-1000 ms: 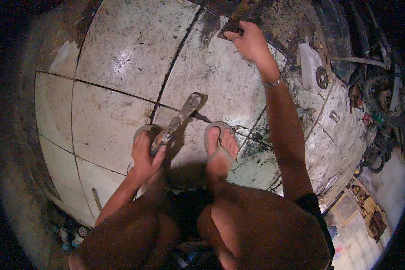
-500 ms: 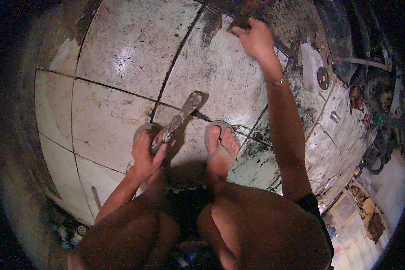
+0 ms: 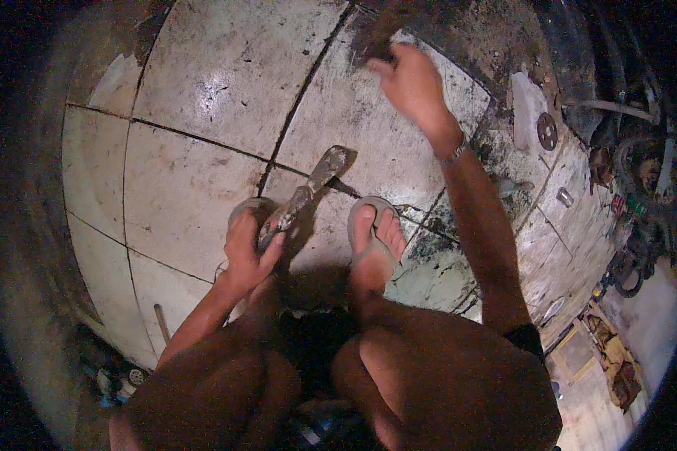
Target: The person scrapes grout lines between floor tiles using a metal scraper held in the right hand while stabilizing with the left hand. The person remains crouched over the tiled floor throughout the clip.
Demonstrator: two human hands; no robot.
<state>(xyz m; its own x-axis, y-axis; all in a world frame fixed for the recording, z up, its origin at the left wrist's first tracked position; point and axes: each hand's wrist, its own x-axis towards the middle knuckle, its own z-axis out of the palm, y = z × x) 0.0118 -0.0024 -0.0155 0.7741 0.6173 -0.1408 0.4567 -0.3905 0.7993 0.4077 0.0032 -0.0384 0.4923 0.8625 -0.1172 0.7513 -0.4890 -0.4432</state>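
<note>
The left hand point(image 3: 247, 252) clenches a stiff, probably heavy metal trowel point(image 3: 307, 197) by its handle (blade toward one o'clock); the right hand point(image 3: 412, 84) grasps dark debris point(image 3: 376, 37) at twelve.

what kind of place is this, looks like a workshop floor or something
Probably a repair workshop floor: grimy, stained floor tiles, hoses and metal parts heaped along the right, and a dirty scraper-like tool in the squatting person's left hand.

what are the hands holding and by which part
The left hand grips a grimy flat metal tool by its lower handle end, blade pointing away. The right hand reaches to dark debris on the tiled floor; whether it holds any cannot be told.
</note>
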